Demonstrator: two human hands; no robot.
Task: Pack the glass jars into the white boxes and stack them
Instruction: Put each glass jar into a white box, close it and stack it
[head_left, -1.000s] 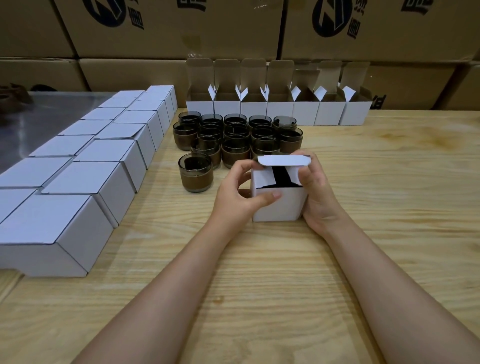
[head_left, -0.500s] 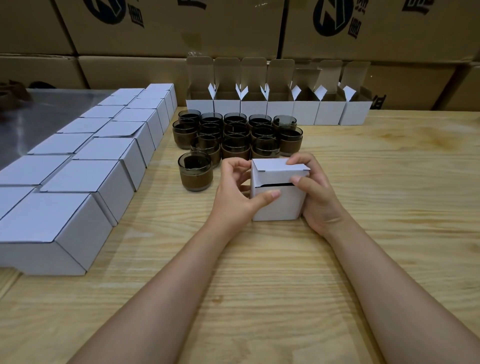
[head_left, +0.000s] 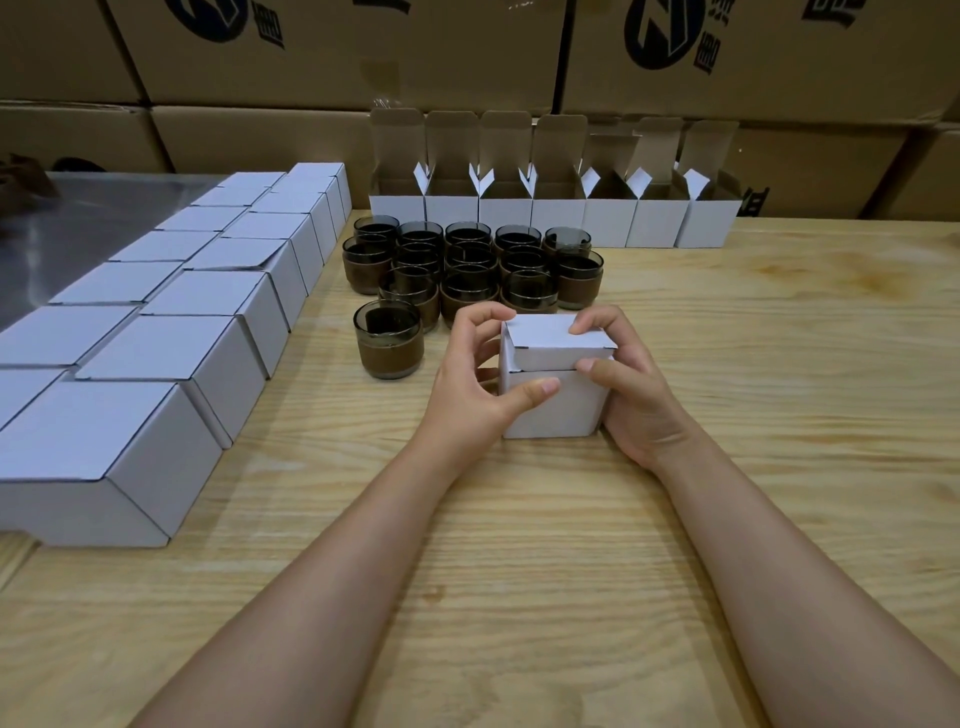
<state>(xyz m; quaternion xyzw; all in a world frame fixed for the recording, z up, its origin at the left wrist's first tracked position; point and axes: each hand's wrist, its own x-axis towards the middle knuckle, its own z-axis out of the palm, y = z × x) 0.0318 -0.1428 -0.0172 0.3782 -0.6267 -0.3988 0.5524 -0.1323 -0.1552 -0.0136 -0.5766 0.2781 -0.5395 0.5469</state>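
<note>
A small white box (head_left: 553, 410) stands on the wooden table (head_left: 519, 545) in front of me, its lid folded down with the front tuck flap lying over the front wall. My left hand (head_left: 470, 387) grips its left side, thumb on the front face. My right hand (head_left: 631, 382) holds the right side, fingers on the lid and thumb on the flap. Whatever is inside is hidden. Behind it stand several dark glass jars (head_left: 470, 267) in a cluster, and one jar (head_left: 388, 338) stands apart at the front left.
Two rows of closed white boxes (head_left: 171, 332) run along the left side. Several open white boxes (head_left: 556, 208) with raised lids line the back. Large brown cartons (head_left: 467, 57) form a wall behind. A grey metal surface (head_left: 78, 223) lies at far left.
The lid of the box, raised a second ago with the dark inside showing, has been folded down. My right fingers moved onto the lid and flap; the box stayed in place.
</note>
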